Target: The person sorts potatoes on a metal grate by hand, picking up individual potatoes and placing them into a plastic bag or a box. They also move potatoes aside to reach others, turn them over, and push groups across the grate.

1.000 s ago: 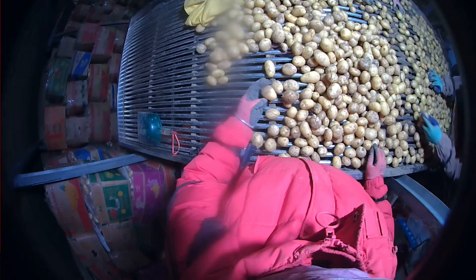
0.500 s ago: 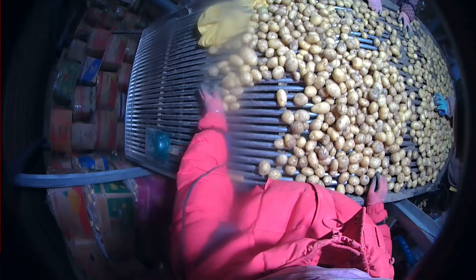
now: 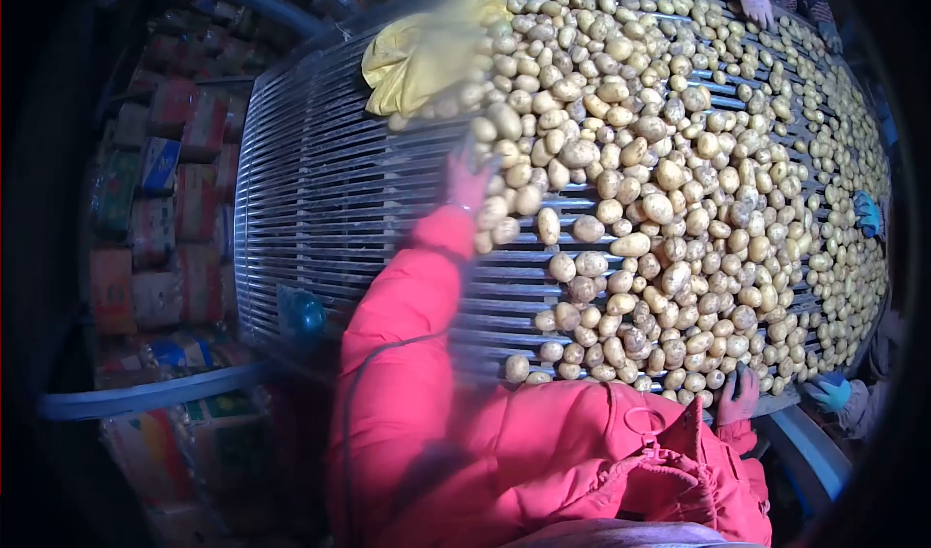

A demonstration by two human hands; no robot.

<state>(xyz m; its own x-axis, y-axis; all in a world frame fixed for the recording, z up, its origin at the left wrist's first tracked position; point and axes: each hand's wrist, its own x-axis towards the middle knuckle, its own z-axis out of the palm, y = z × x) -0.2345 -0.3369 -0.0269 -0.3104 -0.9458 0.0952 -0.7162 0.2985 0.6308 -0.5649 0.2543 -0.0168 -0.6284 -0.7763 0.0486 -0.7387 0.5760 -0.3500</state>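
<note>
Many potatoes (image 3: 669,175) lie spread over a slatted metal roller table (image 3: 330,160). My left hand (image 3: 467,177) reaches out over the slats and touches the left edge of the potato heap; its fingers are blurred. Beyond it lies a crumpled yellow cloth or bag (image 3: 417,63), with potatoes against its right side. At the near edge of the table my right hand (image 3: 739,395) rests beside the potatoes, its fingers apart and holding nothing.
Co-workers' hands show at the far right: a pink-gloved hand (image 3: 754,1), a blue glove (image 3: 866,214) and another blue-gloved hand (image 3: 829,391). Stacked boxes (image 3: 199,204) stand left of the table, behind a metal rail (image 3: 145,399). A round teal object (image 3: 303,312) sits near the table's left corner.
My left hand has moved right, and the potatoes beside it have shifted right too. A blue-gloved hand has appeared at the lower right. The camera view has tilted slightly.
</note>
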